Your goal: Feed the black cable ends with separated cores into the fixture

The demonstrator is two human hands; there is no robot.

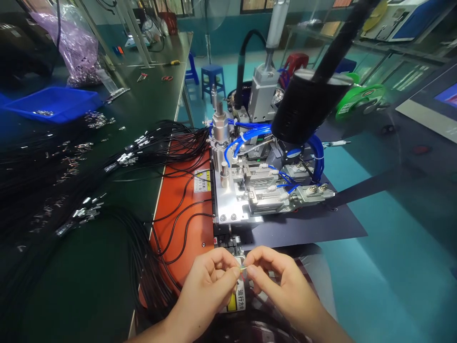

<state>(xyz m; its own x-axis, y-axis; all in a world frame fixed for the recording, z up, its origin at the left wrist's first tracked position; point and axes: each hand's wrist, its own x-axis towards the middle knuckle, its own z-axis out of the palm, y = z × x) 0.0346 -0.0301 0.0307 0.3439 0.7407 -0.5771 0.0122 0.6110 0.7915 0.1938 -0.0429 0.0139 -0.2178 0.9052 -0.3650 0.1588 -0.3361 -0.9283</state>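
Observation:
Low in the middle of the view, my left hand point(213, 282) pinches thin coloured wires point(243, 268) between thumb and forefinger. Facing it from the right, my right hand point(274, 272) is closed in a pinch on the same wires, with the fingertips of both hands nearly touching. White, greenish and red strands show between them. Just beneath the hands is a white and yellow label point(240, 297). The metal machine point(232, 202) with blue air tubes stands just beyond the hands.
An orange surface point(185, 224) with black cables lies left of the machine. Bundles of black cables point(130, 233) with metal ends cover the dark green table point(103, 267). A blue tray point(53, 102) sits at the back left. A black cylinder point(303, 109) overhangs the machine.

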